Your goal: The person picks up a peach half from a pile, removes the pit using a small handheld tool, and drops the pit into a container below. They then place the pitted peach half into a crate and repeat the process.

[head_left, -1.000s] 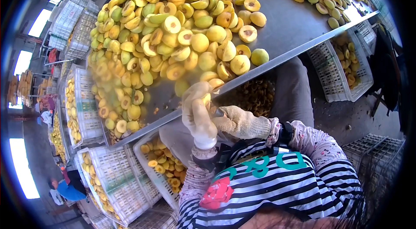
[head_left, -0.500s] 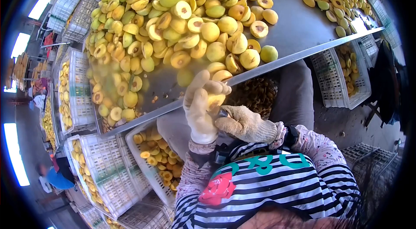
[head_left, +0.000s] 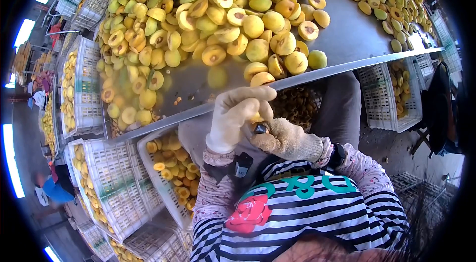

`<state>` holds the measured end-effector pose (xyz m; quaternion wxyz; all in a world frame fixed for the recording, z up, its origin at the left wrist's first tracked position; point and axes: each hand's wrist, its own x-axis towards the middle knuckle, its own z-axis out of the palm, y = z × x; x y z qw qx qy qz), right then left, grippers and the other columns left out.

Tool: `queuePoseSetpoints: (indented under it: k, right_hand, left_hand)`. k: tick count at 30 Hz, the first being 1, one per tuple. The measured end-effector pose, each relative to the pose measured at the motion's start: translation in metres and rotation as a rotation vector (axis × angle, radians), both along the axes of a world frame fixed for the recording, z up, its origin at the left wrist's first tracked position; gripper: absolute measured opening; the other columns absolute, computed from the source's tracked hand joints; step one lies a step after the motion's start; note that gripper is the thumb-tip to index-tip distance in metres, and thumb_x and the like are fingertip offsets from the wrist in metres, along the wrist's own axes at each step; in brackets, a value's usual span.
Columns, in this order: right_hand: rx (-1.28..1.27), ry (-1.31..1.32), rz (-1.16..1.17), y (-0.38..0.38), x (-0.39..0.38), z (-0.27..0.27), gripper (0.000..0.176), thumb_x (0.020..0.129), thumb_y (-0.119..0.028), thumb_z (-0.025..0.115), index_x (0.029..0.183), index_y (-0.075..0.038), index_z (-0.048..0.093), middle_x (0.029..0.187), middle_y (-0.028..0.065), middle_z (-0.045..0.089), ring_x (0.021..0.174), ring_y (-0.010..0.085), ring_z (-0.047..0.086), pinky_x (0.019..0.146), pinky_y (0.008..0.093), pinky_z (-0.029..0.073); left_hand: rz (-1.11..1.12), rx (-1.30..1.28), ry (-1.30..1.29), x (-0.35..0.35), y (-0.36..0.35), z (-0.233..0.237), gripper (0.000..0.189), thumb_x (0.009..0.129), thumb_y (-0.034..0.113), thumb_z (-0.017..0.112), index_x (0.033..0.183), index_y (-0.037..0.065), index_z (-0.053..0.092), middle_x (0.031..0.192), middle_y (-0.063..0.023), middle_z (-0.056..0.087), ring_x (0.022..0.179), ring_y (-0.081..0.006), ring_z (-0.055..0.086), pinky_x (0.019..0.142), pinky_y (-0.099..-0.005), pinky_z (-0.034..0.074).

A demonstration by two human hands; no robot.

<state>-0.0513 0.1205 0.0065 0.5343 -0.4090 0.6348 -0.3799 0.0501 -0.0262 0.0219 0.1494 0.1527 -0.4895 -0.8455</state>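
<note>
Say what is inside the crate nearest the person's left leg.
The crate holds yellow-orange fruit. Only the top layer shows; whatever lies beneath is covered, so it cannot be seen.

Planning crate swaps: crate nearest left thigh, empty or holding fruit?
Holding fruit: yellow pieces piled inside the crate; fill depth hidden.

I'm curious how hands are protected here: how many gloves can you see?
2: one on the wearer's left hand, one on the right hand beside it. Others may be hidden or too small to tell.
</note>
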Motion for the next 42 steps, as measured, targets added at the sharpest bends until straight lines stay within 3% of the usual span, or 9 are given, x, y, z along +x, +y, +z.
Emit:
queuePoseSetpoints:
  k: [3, 12, 15, 19, 26, 31, 38, 40, 42]
  right_hand:
    - [-0.089, 0.141, -0.071, 0.006, 0.007, -0.001, 0.046, 0.098, -0.048, 0.059, 0.113, -0.005, 0.061, 0.079, 0.0110, 0.067, 0.071, 0.0239, 0.066, 0.064, 0.0349, 0.053]
    - [0.064, -1.467, 0.206, 0.012, 0.006, -0.024, 0.054, 0.093, -0.064, 0.057, 0.086, -0.011, 0.050, 0.056, -0.0039, 0.040, 0.044, 0.0069, 0.034, 0.038, 0.0227, 0.026]
    - [-0.016, -1.421, 0.587, 0.002, -0.011, -0.013, 0.049, 0.093, -0.053, 0.066, 0.085, -0.006, 0.053, 0.058, -0.0032, 0.044, 0.045, 0.0061, 0.039, 0.037, 0.0216, 0.027]
    - [0.008, -0.784, 0.101, 0.015, -0.018, -0.011, 0.045, 0.096, -0.048, 0.062, 0.086, -0.007, 0.050, 0.061, -0.0011, 0.042, 0.048, 0.0086, 0.039, 0.040, 0.0230, 0.028]
    - [-0.105, -0.823, -0.199, 0.010, -0.008, -0.014, 0.037, 0.104, -0.040, 0.053, 0.084, -0.009, 0.050, 0.062, 0.0032, 0.048, 0.046, 0.0117, 0.042, 0.044, 0.0260, 0.034]
    - [-0.082, -0.886, -0.166, 0.013, -0.004, -0.013, 0.033, 0.104, -0.038, 0.053, 0.087, -0.010, 0.050, 0.062, 0.0018, 0.048, 0.047, 0.0107, 0.041, 0.044, 0.0258, 0.033]
    - [-0.124, -0.762, -0.159, 0.022, -0.012, -0.015, 0.037, 0.103, -0.044, 0.052, 0.090, -0.009, 0.050, 0.060, 0.0032, 0.047, 0.045, 0.0123, 0.040, 0.044, 0.0270, 0.035]
    - [-0.079, -0.811, -0.259, 0.025, -0.020, -0.015, 0.036, 0.104, -0.042, 0.051, 0.090, -0.009, 0.049, 0.060, 0.0031, 0.047, 0.045, 0.0123, 0.040, 0.044, 0.0273, 0.035]
    - [-0.064, -0.789, -0.329, 0.022, -0.015, -0.013, 0.034, 0.105, -0.040, 0.049, 0.089, -0.010, 0.049, 0.060, 0.0021, 0.047, 0.045, 0.0123, 0.040, 0.045, 0.0273, 0.035]
  left_hand:
    - [-0.192, -0.039, -0.013, -0.005, -0.008, 0.005, 0.035, 0.085, 0.013, 0.063, 0.110, -0.011, 0.069, 0.080, -0.0142, 0.070, 0.074, -0.0201, 0.067, 0.071, -0.0285, 0.055]
    - [-0.145, 0.607, 0.575, -0.024, 0.021, -0.037, 0.036, 0.098, 0.028, 0.051, 0.118, -0.001, 0.062, 0.073, -0.0031, 0.055, 0.069, -0.0173, 0.053, 0.063, -0.0353, 0.046]
    - [0.115, 0.828, 0.481, -0.025, 0.017, -0.047, 0.030, 0.103, 0.027, 0.041, 0.117, 0.006, 0.059, 0.073, 0.0013, 0.047, 0.073, -0.0168, 0.050, 0.069, -0.0352, 0.043]
    - [0.176, 0.581, 0.497, 0.011, 0.008, -0.048, 0.040, 0.104, 0.025, 0.036, 0.136, 0.007, 0.054, 0.083, -0.0043, 0.057, 0.078, -0.0227, 0.056, 0.079, -0.0412, 0.048]
    - [0.083, 0.235, 0.595, 0.072, -0.001, -0.036, 0.055, 0.097, 0.027, 0.052, 0.148, 0.006, 0.045, 0.114, -0.0163, 0.069, 0.086, -0.0249, 0.066, 0.079, -0.0435, 0.053]
    - [0.101, 0.221, 0.605, 0.110, -0.010, -0.034, 0.054, 0.094, 0.025, 0.056, 0.143, 0.002, 0.048, 0.103, -0.0147, 0.069, 0.070, -0.0209, 0.062, 0.071, -0.0391, 0.053]
    - [0.640, -0.081, -0.270, 0.195, -0.028, -0.048, 0.035, 0.096, 0.017, 0.061, 0.126, -0.002, 0.062, 0.100, -0.0137, 0.071, 0.085, -0.0270, 0.071, 0.072, -0.0350, 0.059]
    - [0.466, -1.166, -1.127, 0.214, -0.034, -0.042, 0.023, 0.097, 0.014, 0.063, 0.113, -0.002, 0.069, 0.100, -0.0080, 0.071, 0.083, -0.0128, 0.067, 0.074, -0.0257, 0.054]
    - [0.795, -0.693, -0.712, 0.183, -0.022, -0.024, 0.020, 0.094, 0.010, 0.065, 0.109, -0.002, 0.071, 0.103, -0.0085, 0.072, 0.091, -0.0132, 0.066, 0.080, -0.0263, 0.053]
